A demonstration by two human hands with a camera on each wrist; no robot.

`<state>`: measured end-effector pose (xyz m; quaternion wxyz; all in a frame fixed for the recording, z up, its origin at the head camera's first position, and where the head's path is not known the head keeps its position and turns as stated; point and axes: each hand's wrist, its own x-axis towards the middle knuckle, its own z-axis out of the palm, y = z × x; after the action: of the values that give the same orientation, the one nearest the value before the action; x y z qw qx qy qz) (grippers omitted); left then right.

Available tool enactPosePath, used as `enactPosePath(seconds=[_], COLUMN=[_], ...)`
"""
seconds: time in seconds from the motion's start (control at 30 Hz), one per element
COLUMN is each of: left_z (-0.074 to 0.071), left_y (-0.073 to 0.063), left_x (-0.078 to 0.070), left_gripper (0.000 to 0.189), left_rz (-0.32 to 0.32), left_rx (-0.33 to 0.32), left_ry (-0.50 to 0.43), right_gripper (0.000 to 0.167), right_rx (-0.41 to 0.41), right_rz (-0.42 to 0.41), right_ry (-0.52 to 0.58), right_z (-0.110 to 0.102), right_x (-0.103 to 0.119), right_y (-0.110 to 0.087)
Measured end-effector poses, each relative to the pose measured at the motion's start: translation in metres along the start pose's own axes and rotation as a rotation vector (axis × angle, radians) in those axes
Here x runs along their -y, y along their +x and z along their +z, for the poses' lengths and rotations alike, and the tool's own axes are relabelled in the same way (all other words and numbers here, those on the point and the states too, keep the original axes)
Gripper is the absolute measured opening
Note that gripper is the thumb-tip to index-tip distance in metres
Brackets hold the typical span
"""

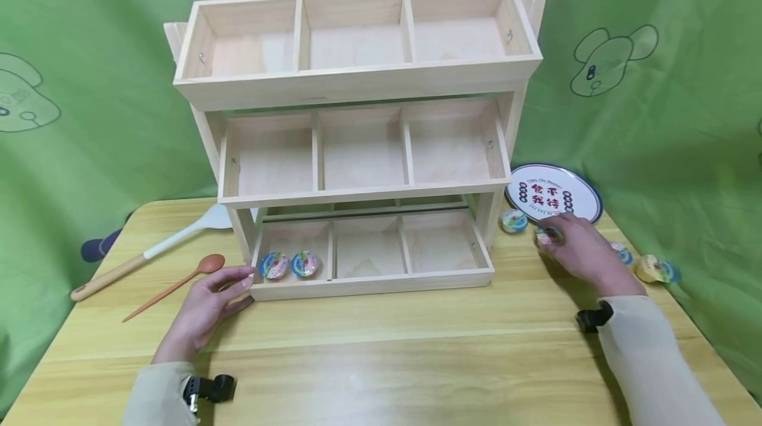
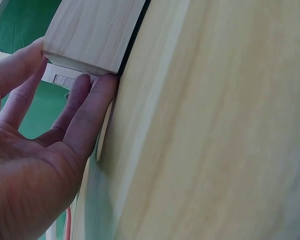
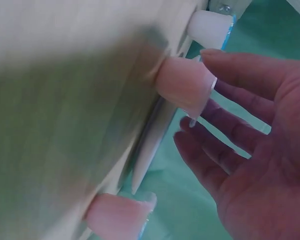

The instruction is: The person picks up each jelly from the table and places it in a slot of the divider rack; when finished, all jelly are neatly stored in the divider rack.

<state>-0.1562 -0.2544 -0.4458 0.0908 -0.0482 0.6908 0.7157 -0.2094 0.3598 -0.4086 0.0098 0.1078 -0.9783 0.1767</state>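
Note:
My left hand (image 1: pixel 205 307) rests its fingertips against the front left corner of the bottom tray (image 1: pixel 381 284) of a three-tier wooden rack. In the left wrist view its fingers (image 2: pixel 89 112) are spread and fairly straight at the tray's end. Two small jelly cups, one (image 1: pixel 274 266) beside the other (image 1: pixel 305 264), sit in that tray's left compartment. At the right, my right hand (image 1: pixel 577 251) pinches a pink jelly cup (image 3: pixel 185 85) between thumb and fingers at its rim. The cup stands upright on the table; part of its rim is hidden behind the fingers.
More jelly cups stand nearby: one (image 1: pixel 514 220) beside the rack, others (image 1: pixel 651 268) at the table's right edge. Behind them lies a round printed plate (image 1: pixel 556 191). A white spatula (image 1: pixel 178 241) and an orange spoon (image 1: pixel 178 286) lie at the left. Green curtain (image 1: pixel 655 148) surrounds the table.

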Motion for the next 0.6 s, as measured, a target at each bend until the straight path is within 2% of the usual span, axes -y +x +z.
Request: enactPosePath(seconds=[0.3, 0.6], left_z=[0.0, -0.001], left_y=[0.0, -0.001], left_x=[0.001, 0.0], left_gripper=[0.034, 0.04], left_rz=[0.003, -0.006], left_rx=[0.005, 0.01], left_ry=[-0.015, -0.008], right_gripper=[0.045, 0.041], right_rx=[0.036, 0.036], right_rz=[0.004, -0.047], right_ry=[-0.021, -0.057], right_z=[-0.009, -0.019], right_x=[0.012, 0.031], right_y=[-0.009, -0.019])
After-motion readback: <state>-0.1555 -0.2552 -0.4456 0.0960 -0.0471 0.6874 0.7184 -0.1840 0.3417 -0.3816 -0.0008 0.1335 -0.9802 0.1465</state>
